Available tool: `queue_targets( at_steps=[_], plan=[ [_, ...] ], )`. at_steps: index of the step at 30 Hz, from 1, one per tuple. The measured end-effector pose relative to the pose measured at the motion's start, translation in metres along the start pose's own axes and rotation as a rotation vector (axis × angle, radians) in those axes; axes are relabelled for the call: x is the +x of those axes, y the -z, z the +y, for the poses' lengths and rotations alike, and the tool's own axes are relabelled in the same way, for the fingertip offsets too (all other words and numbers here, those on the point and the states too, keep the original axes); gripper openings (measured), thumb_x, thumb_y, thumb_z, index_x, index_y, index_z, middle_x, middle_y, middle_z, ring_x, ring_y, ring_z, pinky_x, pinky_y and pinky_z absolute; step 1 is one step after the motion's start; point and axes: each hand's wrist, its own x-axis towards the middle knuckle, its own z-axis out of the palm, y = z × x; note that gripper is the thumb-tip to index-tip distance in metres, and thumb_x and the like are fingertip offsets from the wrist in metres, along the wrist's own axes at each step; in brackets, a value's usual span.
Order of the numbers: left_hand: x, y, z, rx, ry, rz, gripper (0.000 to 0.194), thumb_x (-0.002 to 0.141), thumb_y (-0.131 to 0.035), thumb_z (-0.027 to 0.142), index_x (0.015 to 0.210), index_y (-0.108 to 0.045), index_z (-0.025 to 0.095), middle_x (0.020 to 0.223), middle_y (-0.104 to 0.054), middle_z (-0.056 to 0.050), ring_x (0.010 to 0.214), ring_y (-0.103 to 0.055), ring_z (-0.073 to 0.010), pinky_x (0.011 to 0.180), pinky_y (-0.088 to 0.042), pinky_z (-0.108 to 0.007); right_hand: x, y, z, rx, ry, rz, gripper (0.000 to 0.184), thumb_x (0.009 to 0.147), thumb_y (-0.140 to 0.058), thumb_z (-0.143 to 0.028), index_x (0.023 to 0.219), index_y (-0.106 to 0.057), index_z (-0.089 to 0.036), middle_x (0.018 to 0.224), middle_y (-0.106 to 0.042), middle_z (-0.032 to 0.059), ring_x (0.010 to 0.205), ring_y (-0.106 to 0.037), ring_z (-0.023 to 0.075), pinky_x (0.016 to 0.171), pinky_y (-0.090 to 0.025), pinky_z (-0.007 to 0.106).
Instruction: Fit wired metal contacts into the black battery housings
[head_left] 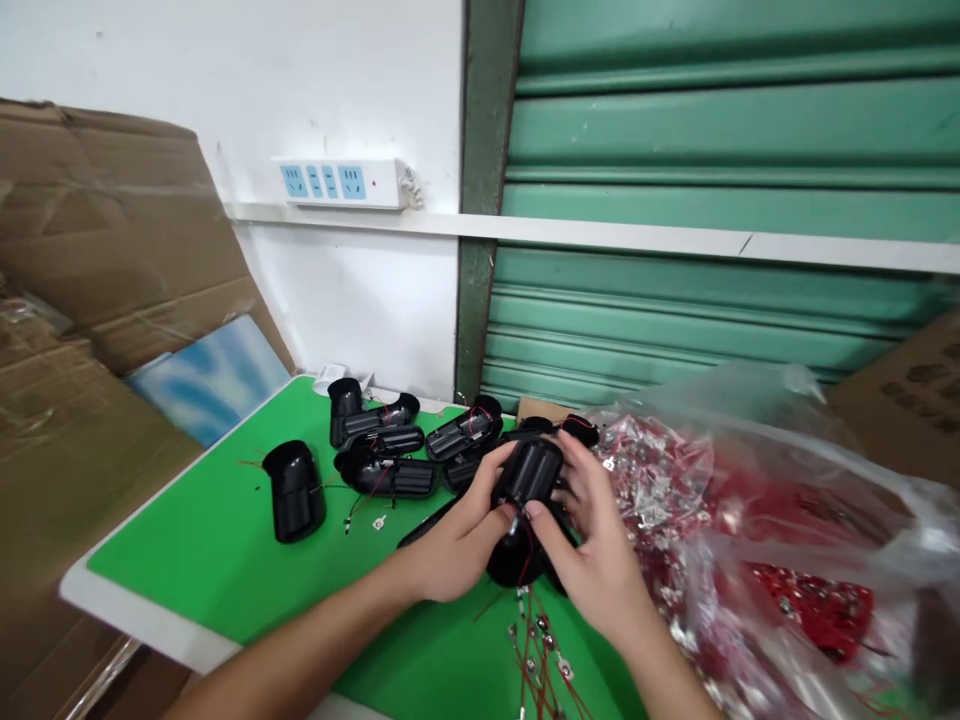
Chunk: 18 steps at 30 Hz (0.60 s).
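Both of my hands hold one black plastic housing (531, 470) over the right part of the green mat. My left hand (457, 540) grips its left side, the thumb near the middle. On the other side, my right hand (596, 545) is wrapped round it, its thumb pressed close to the left thumb. A thin red wire runs over the housing's rounded lower end. Below it, several red wires with small metal contacts (541, 640) lie on the mat. More black housings (390, 477) are grouped just left of my hands, some with wires attached.
A separate black housing (296, 495) stands on the green mat (187, 560) at left. Clear plastic bags of red wired parts (675, 490) crowd the right side. Cardboard (97, 230) leans at left. A power strip (341, 183) sits on the wall ledge, beside a green shutter (712, 130).
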Motion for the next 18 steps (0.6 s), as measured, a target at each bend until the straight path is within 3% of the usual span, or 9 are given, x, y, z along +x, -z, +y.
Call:
queue_targets(
  at_steps=[6,12,18],
  plan=[
    [-0.0011,0.0013,-0.0016,0.000,0.028,-0.023,0.052,0.106,-0.038,0.031,0.153,-0.022,0.017,0.155,-0.043,-0.018,0.142,-0.046,-0.0252,0.121,-0.035,-0.044,-0.0034,-0.0037,-0.0044,0.191,-0.232,-0.132,0.057,0.102,-0.056,-0.033,0.156,-0.037,-0.028,0.153,-0.053,0.0142,0.123,-0.069,0.0163,0.098,-0.061,0.025],
    [-0.0016,0.0036,0.0040,0.071,-0.032,-0.059,0.034,0.106,-0.037,0.029,0.137,-0.030,0.017,0.143,-0.050,-0.018,0.129,-0.052,-0.0225,0.115,-0.040,-0.043,-0.0048,-0.0019,-0.0060,0.149,-0.213,-0.126,0.057,0.100,-0.059,-0.035,0.153,-0.039,-0.031,0.151,-0.055,0.0116,0.122,-0.070,0.0165,0.101,-0.060,0.027],
    [-0.0017,0.0038,0.0038,0.139,-0.048,-0.070,0.032,0.106,-0.037,0.027,0.134,-0.029,0.015,0.139,-0.049,-0.020,0.126,-0.052,-0.0229,0.114,-0.041,-0.043,-0.0081,-0.0042,-0.0094,0.162,-0.278,-0.176,0.059,0.100,-0.059,-0.036,0.154,-0.036,-0.032,0.148,-0.057,0.0115,0.119,-0.071,0.0166,0.096,-0.063,0.027]
  ],
)
